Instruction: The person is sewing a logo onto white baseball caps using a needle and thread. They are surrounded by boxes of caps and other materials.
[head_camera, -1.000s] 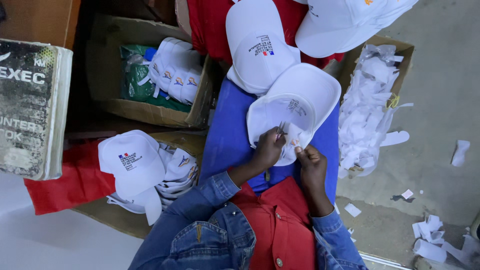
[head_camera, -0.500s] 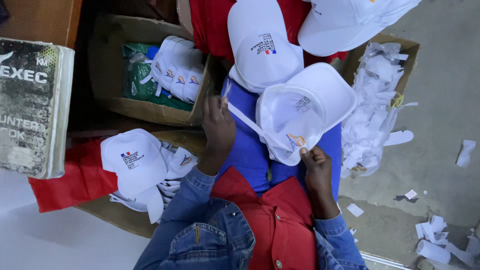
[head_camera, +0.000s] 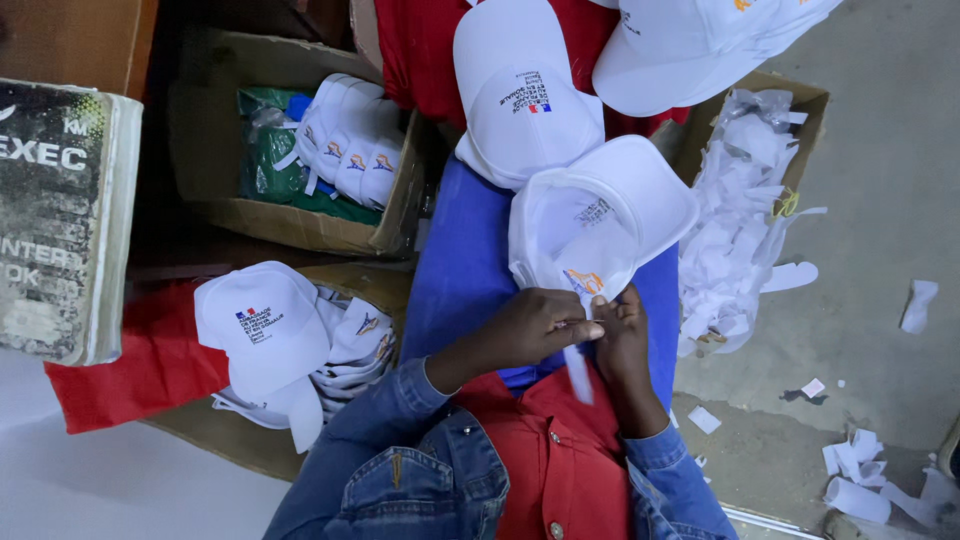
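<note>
A white cap (head_camera: 610, 215) lies upside down on my lap, over blue cloth (head_camera: 465, 270), with its brim pointing away from me. My left hand (head_camera: 530, 330) pinches the cap's rear edge and a thin white strap (head_camera: 579, 372) that hangs down between my hands. My right hand (head_camera: 622, 340) grips the same rear edge just beside it, fingers touching the left hand. Another white cap with a small printed logo (head_camera: 520, 95) lies just beyond the held one.
A cardboard box (head_camera: 300, 225) at the left holds stacked white caps and a green bag. More white caps (head_camera: 265, 325) are piled on red cloth (head_camera: 140, 365). A box of white paper scraps (head_camera: 745, 190) stands at the right. Scraps litter the floor (head_camera: 860, 480).
Half a second ago my left hand was out to the left, pulling the strap taut. It has come back to the cap's rear edge beside my right hand.
</note>
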